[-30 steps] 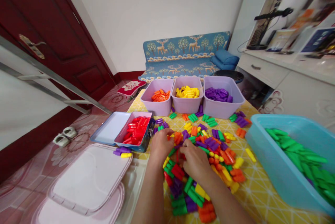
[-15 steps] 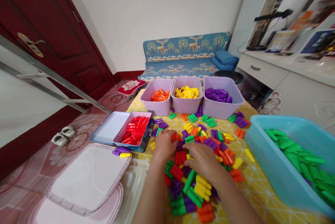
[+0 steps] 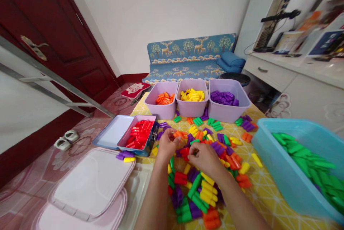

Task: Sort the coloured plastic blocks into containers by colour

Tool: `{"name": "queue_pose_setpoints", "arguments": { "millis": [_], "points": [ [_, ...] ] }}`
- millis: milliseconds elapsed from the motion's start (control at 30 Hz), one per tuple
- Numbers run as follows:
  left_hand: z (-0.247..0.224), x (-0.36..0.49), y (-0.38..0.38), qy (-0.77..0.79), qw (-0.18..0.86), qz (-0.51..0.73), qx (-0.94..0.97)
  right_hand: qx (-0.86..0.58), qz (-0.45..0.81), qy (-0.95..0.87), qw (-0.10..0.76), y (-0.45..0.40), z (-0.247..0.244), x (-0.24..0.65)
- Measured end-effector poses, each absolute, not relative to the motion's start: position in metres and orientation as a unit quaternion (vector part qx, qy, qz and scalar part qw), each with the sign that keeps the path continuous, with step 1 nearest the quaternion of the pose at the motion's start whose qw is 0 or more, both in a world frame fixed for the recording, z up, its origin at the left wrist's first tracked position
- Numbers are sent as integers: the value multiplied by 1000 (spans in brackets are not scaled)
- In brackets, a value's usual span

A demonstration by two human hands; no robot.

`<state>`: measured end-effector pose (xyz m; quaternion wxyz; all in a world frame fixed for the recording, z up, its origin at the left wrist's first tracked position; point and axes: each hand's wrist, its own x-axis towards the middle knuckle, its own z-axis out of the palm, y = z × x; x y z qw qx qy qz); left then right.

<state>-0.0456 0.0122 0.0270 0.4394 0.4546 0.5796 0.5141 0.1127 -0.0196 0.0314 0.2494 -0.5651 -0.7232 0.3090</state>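
Already, five boxes (image 3: 192,109) hold mostly one colour each, but a mixed pile (image 3: 208,192) remains on the table (image 3: 258,194), the left hand (image 3: 166,147) pinching an orange piece (image 3: 181,135), the right hand (image 3: 205,159) curled, its contents unclear.

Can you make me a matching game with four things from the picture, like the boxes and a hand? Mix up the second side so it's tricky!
Things:
1. tin
2. blue tub
3. left hand
4. left lilac box

Clues:
A. orange pieces inside
B. between the tin and the right hand
C. red pieces inside
D. mostly green pieces inside

Right pairs: 1-C, 2-D, 3-B, 4-A
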Motion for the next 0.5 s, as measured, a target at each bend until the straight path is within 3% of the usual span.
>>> {"name": "queue_pose_setpoints", "arguments": {
  "millis": [233,500],
  "points": [
    [33,-41,9,487,596,552,321,-541,424,-561,462,-6,35,131],
    [39,-41,4,463,634,531,319,-510,478,-483,527,-3,32,130]
  ]
}}
